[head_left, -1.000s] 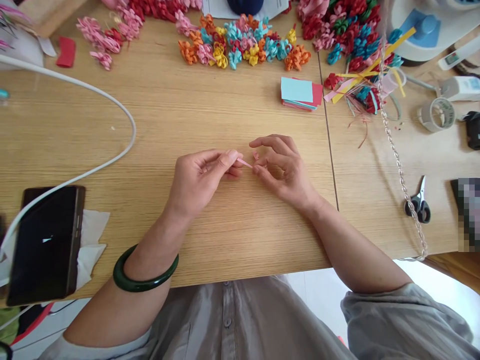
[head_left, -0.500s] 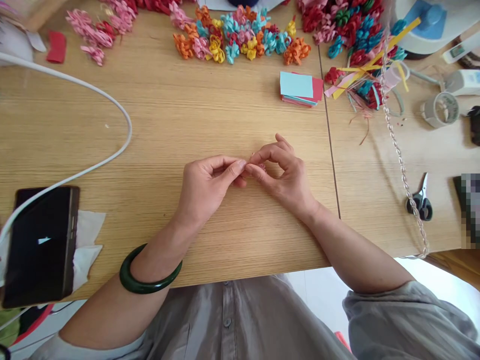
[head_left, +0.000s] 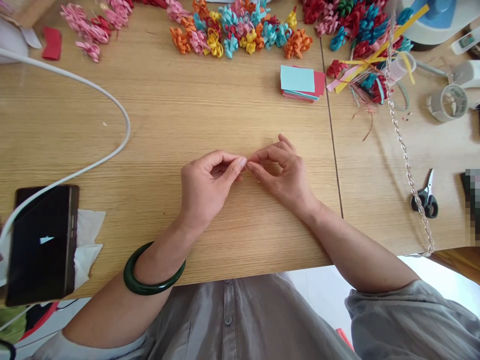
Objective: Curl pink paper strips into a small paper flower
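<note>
Over the middle of the wooden table (head_left: 157, 125), my two hands meet at the fingertips. My left hand (head_left: 210, 187) is closed in a pinch of thumb and index finger, with a green bangle (head_left: 153, 289) on its wrist. Thumb and index finger of my right hand (head_left: 283, 175) are pinched together right beside the left fingertips, its little finger raised. Whatever lies between the fingertips is too small and hidden to name.
Colourful curled paper flowers (head_left: 232, 30) line the back. A stack of paper cards (head_left: 297, 80) lies in front of them. Scissors (head_left: 426, 197), a tape roll (head_left: 448, 103) and a beaded string (head_left: 403, 150) are at right. A phone (head_left: 39, 245) and white cable (head_left: 125, 120) occupy the left.
Both hands keep their pinch at nearly the same place, with slight finger movement. A small pinkish bit seen behind the right fingers earlier is now hardly visible. The view has shifted a little.
</note>
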{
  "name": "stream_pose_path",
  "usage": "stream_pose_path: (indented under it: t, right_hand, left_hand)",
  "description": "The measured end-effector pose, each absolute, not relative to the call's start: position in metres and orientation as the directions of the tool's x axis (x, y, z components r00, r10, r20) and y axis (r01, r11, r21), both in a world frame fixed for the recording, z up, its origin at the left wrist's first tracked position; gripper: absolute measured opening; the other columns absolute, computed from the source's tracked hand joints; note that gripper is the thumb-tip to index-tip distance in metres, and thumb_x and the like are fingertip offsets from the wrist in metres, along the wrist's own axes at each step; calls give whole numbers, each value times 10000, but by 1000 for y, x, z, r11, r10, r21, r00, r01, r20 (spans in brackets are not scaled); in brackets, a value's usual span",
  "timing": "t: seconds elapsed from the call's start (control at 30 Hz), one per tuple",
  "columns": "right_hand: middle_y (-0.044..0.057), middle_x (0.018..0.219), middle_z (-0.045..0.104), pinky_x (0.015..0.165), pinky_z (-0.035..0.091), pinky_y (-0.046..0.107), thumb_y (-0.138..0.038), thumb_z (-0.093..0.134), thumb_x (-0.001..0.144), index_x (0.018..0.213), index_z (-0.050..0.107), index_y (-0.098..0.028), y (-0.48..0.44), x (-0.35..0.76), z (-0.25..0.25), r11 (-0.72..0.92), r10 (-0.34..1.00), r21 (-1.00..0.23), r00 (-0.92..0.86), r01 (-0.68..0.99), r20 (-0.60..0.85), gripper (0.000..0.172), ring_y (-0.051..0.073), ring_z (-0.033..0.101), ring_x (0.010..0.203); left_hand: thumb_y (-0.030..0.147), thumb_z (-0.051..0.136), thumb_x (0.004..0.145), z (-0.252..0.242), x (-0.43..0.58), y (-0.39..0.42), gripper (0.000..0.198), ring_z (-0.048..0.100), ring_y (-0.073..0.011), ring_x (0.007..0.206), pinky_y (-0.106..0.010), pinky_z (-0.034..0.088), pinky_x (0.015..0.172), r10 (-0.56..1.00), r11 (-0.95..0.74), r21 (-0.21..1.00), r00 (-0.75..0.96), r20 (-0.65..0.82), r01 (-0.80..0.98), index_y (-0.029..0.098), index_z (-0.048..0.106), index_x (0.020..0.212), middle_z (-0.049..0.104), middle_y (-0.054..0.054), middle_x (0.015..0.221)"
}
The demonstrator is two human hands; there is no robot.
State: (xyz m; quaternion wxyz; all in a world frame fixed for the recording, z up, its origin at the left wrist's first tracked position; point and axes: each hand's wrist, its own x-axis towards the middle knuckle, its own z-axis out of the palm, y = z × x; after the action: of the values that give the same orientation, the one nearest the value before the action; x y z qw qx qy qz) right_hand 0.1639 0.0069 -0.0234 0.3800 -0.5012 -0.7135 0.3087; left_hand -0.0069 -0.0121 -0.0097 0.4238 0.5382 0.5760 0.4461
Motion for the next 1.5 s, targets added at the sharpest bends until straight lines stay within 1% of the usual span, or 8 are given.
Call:
stream_pose_path:
  t: [0.23,0.33,0.47,0.67,0.83,1.03,1.27,1.5]
  right_hand:
    - [-23,758,708,1272,311,544,-334,735,914,804,703,-235,8,163,-27,289,956,-833,-186,471,226,152,170,650,824]
    - [-24,739,710,1248,339,524,-331,736,916,794,702,-228,9,164,-28,286,957,-847,-178,448,229,163,164,640,799]
    - [-22,769,730,1237,355,526,-376,730,924,796,706,-223,9,164,-29,301,953,-849,-179,434,246,202,164,659,815]
    - [-22,781,733,1249,358,544,-464,715,937,804,712,-225,9,165,-25,322,945,-841,-208,435,254,274,169,679,831]
    - [-24,769,731,1265,341,566,-465,721,936,816,717,-225,8,165,-23,322,943,-834,-226,448,243,268,172,683,823]
    - [-33,773,727,1277,318,568,-335,735,931,863,732,-227,8,165,-23,333,938,-827,-249,453,242,127,164,690,832]
    - [-45,719,684,1267,339,561,-273,752,905,828,711,-225,9,166,-23,336,940,-814,-221,474,260,100,159,675,809]
    - [-38,710,670,1268,346,562,-237,759,884,830,709,-228,9,166,-23,341,938,-804,-233,487,256,74,169,672,810]
  left_hand:
    - [353,743,920,-12,-8,-11,169,692,-148,700,-264,566,721,999,49,983,-28,-45,176,236,799,811,772,3,777]
    - [372,731,923,-13,-8,-10,198,692,-142,689,-267,581,728,996,89,992,-7,-88,90,220,809,821,782,-10,816]
    - [356,763,886,-12,-11,-6,170,690,-132,661,-258,594,704,982,185,983,36,-184,-15,209,819,822,777,-11,793]
    - [275,833,800,-10,-16,-3,45,686,-115,631,-230,582,690,963,263,965,63,-261,-25,231,827,793,765,11,731]
    - [245,823,814,-9,-18,-3,31,685,-104,610,-204,572,645,981,182,981,57,-186,64,227,818,789,763,23,722]
    - [200,765,865,-9,-15,-5,42,701,-96,633,-184,568,632,998,38,988,48,-46,148,208,791,833,779,25,781]
    - [284,754,896,-9,-18,-4,100,744,-142,690,-252,627,719,996,70,983,40,-78,168,222,827,867,811,-4,855]
    - [180,752,844,-11,-17,-4,91,724,-130,643,-232,600,644,999,14,970,37,-24,244,240,819,838,795,18,786]
